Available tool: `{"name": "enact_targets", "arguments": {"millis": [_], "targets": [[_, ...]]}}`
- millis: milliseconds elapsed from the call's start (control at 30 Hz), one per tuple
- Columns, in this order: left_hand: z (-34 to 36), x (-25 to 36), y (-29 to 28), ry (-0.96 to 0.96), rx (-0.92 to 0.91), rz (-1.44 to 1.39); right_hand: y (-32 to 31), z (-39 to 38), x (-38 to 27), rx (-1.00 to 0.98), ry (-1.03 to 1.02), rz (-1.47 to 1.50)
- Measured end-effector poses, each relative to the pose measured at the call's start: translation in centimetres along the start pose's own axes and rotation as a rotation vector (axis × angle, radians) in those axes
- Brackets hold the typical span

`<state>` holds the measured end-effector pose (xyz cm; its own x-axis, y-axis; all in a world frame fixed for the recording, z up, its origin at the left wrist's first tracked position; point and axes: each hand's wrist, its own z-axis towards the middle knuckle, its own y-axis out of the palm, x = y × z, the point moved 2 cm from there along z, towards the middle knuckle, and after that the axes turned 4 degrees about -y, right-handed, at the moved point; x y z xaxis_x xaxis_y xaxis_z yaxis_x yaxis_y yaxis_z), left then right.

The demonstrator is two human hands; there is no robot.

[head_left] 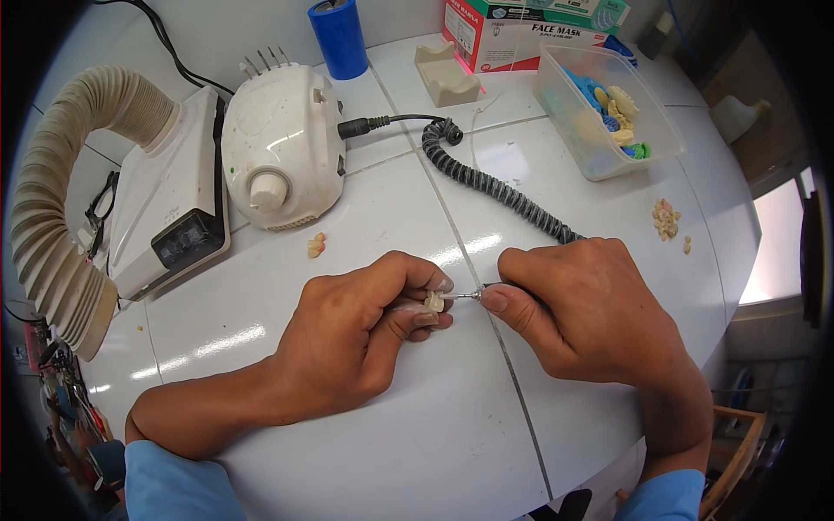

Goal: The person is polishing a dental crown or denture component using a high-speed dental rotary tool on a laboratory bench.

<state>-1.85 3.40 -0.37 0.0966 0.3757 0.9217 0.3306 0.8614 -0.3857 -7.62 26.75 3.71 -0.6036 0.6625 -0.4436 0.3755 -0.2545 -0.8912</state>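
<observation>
My left hand [352, 330] pinches a small cream-coloured dental piece [433, 301], like a tooth or crown, between thumb and fingertips. In my right hand [595, 308] is a rotary handpiece [479, 293], mostly hidden by the fingers. Its thin metal bur [461, 296] points left and meets the dental piece, or sits right at it. A coiled black cord [504, 198] runs from behind my right hand to the white control unit [282, 139]. Both hands are low over the white tiled table [391, 434], the left resting near it.
A white dust extractor [174, 208] with a ribbed hose [48, 191] stands at left. Tooth-like pieces [316, 245] lie beyond my left hand, a pile of others [666, 219] at right. Farther back are a clear tub [599, 130], beige stand [446, 76], blue cylinder [339, 39] and boxes [521, 39].
</observation>
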Motion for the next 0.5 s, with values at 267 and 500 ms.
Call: {"name": "enact_targets", "arguments": {"millis": [267, 500], "targets": [[0.02, -0.30, -0.02, 0.014, -0.007, -0.024, -0.09, 0.07, -0.04, -0.013, -0.020, 0.012], [-0.01, -0.13, 0.01, 0.007, -0.003, -0.010, -0.16, 0.06, -0.03, -0.031, -0.030, 0.008]]}}
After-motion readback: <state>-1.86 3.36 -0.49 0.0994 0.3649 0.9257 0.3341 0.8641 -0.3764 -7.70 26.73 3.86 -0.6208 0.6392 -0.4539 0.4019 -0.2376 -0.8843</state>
